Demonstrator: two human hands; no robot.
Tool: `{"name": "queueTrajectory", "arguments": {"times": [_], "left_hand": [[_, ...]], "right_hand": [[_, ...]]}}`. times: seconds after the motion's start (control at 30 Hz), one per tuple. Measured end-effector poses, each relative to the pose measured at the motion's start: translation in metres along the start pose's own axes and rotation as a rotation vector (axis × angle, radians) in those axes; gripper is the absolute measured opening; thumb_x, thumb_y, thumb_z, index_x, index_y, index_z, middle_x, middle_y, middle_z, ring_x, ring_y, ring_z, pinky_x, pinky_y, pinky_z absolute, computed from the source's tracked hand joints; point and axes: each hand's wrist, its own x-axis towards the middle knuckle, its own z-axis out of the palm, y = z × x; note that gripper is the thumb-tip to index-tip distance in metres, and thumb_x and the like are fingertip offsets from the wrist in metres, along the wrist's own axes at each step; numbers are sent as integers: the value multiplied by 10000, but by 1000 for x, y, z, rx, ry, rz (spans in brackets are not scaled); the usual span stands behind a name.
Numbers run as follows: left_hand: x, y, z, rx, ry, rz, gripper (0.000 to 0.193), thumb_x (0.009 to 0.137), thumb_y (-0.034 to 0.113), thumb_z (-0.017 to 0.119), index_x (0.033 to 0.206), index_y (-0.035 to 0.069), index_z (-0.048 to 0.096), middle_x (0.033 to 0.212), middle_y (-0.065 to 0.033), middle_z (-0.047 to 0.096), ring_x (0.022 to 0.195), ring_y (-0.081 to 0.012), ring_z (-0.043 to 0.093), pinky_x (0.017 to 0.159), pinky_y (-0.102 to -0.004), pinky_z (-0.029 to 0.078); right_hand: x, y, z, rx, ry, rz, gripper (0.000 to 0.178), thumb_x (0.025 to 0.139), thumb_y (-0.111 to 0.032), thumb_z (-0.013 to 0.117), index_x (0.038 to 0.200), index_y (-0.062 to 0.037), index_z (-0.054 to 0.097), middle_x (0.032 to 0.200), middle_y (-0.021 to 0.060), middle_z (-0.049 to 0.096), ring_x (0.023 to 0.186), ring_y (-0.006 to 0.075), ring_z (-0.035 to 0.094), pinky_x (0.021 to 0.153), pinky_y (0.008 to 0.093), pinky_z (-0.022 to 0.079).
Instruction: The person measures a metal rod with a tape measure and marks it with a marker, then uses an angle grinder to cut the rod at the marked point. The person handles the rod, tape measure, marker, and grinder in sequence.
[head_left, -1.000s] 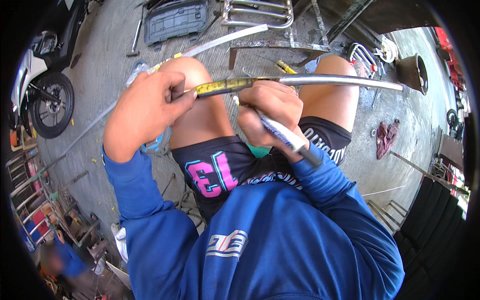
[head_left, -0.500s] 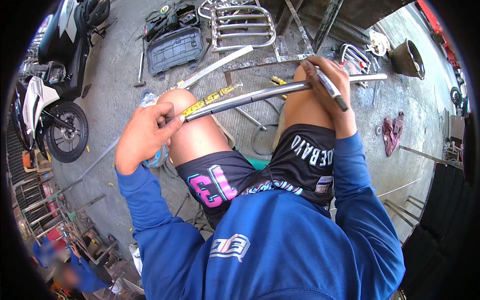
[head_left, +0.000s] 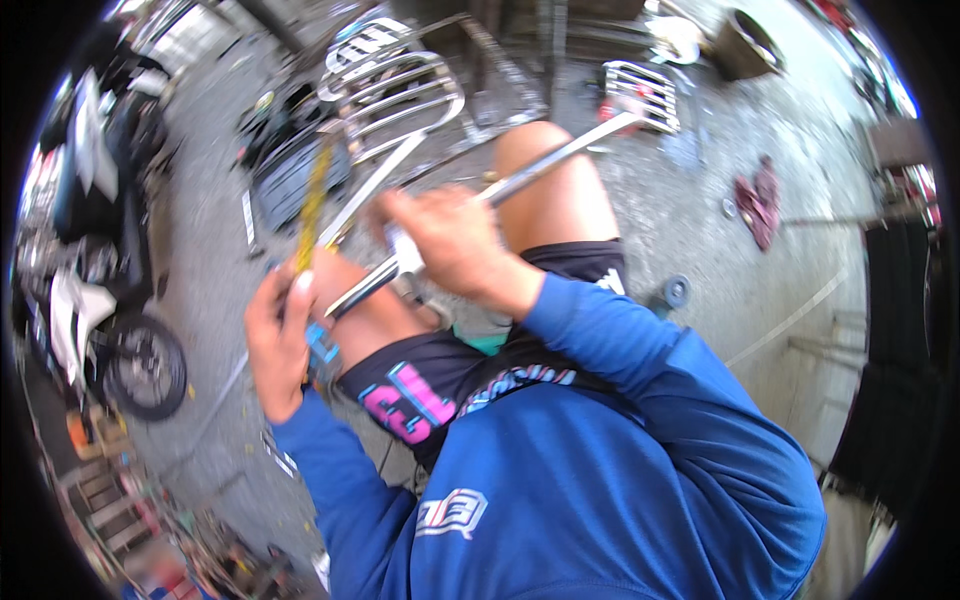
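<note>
Left of centre, the left hand (head_left: 277, 335) pinches the yellow tape (head_left: 314, 205), whose free length might buckle; the right hand (head_left: 450, 240) clasps the slanting tube (head_left: 556, 159) mid-frame, which a loosened grip could drop.

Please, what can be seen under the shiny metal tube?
Under the metal tube, parts of the left thigh and right thigh show. Whatever lies beneath the right hand is covered.

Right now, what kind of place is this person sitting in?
Probably a repair or metalworking workshop: there's a parked motorcycle, shiny metal racks lying on the floor, and a yellow measuring tape in the left hand.
</note>
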Motion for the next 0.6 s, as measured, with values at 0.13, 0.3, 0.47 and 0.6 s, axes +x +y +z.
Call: {"name": "queueTrajectory", "arguments": {"times": [0.13,0.3,0.47,0.6], "left_hand": [[-10,-28,-4,-177,-77,6,323,1077,303,658,913,28,617,763,-38,654,629,-83,600,605,-271,474],[-20,-47,-3,6,-48,106,366,1075,298,677,844,35,570,652,-27,635,593,-85,601,584,-261,436],[-22,-28,-1,184,-100,92,369,1056,276,702,827,14,578,644,-50,659,594,-101,644,574,-275,452],[-9,9,10,239,-317,120,302,1019,216,715,837,-8,627,629,-84,652,586,-137,667,567,-309,486]], "right_hand": [[1,-9,10,36,-133,77,171,941,-209,697,1094,-153,641,784,73,704,778,299,733,709,433,544],[17,44,-44,265,154,-136,300,884,-88,778,1180,-76,728,1081,96,765,1017,327,725,895,414,569],[17,144,-125,-208,155,29,225,982,-277,761,1098,-85,766,994,126,771,958,313,736,878,408,555],[3,157,-121,-44,198,215,268,1043,-314,713,1110,-55,732,881,159,757,795,302,759,723,397,574]]}}
